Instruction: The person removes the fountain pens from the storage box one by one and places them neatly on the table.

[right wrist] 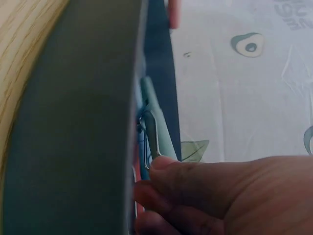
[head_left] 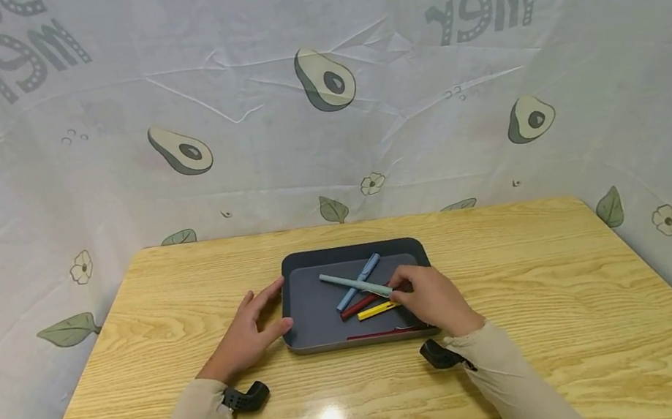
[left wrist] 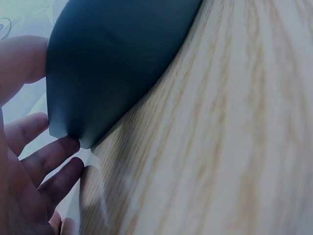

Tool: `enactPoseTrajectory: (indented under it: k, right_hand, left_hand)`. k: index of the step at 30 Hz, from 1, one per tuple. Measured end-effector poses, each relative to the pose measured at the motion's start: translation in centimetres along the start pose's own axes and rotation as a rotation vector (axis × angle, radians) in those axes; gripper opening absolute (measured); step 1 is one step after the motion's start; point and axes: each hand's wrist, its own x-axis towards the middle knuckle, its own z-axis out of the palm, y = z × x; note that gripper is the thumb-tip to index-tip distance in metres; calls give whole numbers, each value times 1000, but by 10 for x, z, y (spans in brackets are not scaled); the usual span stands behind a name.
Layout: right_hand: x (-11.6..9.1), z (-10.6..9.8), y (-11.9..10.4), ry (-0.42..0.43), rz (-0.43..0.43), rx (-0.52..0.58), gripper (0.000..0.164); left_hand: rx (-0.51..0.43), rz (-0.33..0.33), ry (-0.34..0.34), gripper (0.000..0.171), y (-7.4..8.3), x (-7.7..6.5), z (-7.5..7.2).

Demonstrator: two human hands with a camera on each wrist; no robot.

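Observation:
A dark grey tray point(head_left: 314, 317) stands on the table, with several pens inside. My right hand point(head_left: 434, 297) pinches a mint-green pen point(head_left: 344, 282) near its right end, between thumb and fingers; its metal clip shows in the right wrist view beside the thumb. The mint-green pen crosses over a blue pen point(head_left: 373, 262). Under the same hand lie a dark red pen point(head_left: 355, 307) and a yellow pen point(head_left: 375, 312), their right ends hidden. My left hand point(head_left: 244, 340) touches the tray's left side, thumb and fingers spread. In the left wrist view, fingertips meet the tray wall point(left wrist: 112, 63).
Another red pen point(head_left: 370, 336) lies along the tray's near wall, partly hidden by it. The wooden table point(head_left: 187, 279) ends at a white cloth point(head_left: 265, 184) printed with avocados. Black devices point(head_left: 246, 397) are strapped at both wrists.

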Motion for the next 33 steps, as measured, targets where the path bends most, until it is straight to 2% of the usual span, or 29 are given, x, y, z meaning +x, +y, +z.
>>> enactPoseTrajectory:
  k: [4,8,14,22,33]
  right_hand:
    - [0,-2,1,-14,6,116,3]
    - [0,-2,2,-10,14,164,5]
    - [1,-4,3,42,19,196,15]
    - [0,-6,2,127,31,198,18]
    - [-2,-14,10,140,-21,259,19]
  left_hand:
    - [-4,1,-2,75,0,-1,0]
    - [-11,-3,-9,75,0,-1,0]
    - [-2,-12,-9,76,-1,-1,-1]
    - [9,-18,-10,76,-2,0,-2]
    - [-2,-32,-15,77,-1,1,-2]
